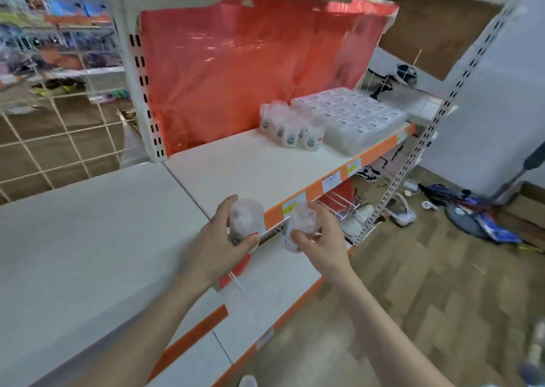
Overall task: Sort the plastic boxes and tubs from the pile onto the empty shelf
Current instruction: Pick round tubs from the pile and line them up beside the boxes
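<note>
My left grip (224, 239) is curled round a clear tub (246, 218), thumb on the near side and fingers wrapped over the far side. My right grip (321, 239) pinches a second clear tub (300, 223) between thumb and fingers, just beside the first. The two tubs are close together but not touching, and both are in the air at the orange front edge (333, 186) of the white shelf (236, 162), not set down on it.

Farther along that shelf, towards its right end, a cluster of small tubs (290, 130) stands upright with labels facing out. Just beside it on the right is a flat block of clear boxes (351, 115) laid in rows. A red plastic sheet (250, 71) hangs behind the shelf.

Below my grips is a lower shelf (271, 286) with the same orange edge. A white wire grid (44, 139) stands at the far left. To the right, the wood-patterned floor (427, 268) carries loose clutter, too blurred to make out.
</note>
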Motion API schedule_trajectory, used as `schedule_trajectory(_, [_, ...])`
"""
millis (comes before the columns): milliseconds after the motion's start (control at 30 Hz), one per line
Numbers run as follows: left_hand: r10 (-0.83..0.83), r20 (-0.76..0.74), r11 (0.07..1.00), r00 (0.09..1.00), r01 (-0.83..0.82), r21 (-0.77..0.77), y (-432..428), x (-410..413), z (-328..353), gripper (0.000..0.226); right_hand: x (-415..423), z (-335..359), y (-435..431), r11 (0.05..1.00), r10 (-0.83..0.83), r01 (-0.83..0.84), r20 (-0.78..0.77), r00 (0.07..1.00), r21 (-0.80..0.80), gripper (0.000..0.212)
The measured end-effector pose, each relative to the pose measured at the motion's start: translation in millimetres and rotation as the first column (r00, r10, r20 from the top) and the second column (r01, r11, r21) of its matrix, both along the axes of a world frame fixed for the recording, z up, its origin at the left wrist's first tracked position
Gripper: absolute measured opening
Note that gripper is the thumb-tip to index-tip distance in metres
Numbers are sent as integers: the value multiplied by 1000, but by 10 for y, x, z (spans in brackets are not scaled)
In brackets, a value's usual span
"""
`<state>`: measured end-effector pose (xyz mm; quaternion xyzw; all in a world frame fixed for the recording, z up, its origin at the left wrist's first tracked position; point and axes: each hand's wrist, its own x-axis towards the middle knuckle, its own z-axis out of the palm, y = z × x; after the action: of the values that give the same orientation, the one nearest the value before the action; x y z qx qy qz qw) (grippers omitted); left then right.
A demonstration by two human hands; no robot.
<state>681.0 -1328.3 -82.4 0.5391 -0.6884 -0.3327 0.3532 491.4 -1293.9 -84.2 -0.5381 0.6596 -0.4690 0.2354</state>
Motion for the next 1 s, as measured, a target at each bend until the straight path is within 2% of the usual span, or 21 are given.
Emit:
schedule_trajectory(267, [-61,-8,998,998,61,4,-880,-827,-8,78,-768,175,-781,996,-80,80,-9,997,-39,66])
schedule_trajectory(433, [-17,-22,1000,1000,16,-8,-1152,-1164,-63,77,-1016,72,-1010,997,-70,70,-3,998,-32,58])
schedule_trajectory(567, [51,-1,999,999,-51,-16,-1316,-1337,-142,84,-1150,87,-1199,997,-64,64,11,998,-46,61])
schedule_trajectory(667, [109,-18,994,994,-110,-24,-1359,-1502,-157,91,-1284,84,-1370,998,-34,34,2,999,-51,63])
schedule_trajectory(800, [173,-20,985,985,-173,0,-1415,-1631,-201,89,-1516,83,-1617,997,23,-25,-27,999,-75,60])
schedule_trajectory(900, [199,23,980,980,-199,-10,-1405,-1648,-259,90,-1699,74,-1823,994,96,-97,-17,995,-58,53])
schedule_trajectory(1000, [222,48,975,974,-222,1,-1391,-1657,-268,92,-1847,60,-2028,983,176,-177,-19,984,-49,56])
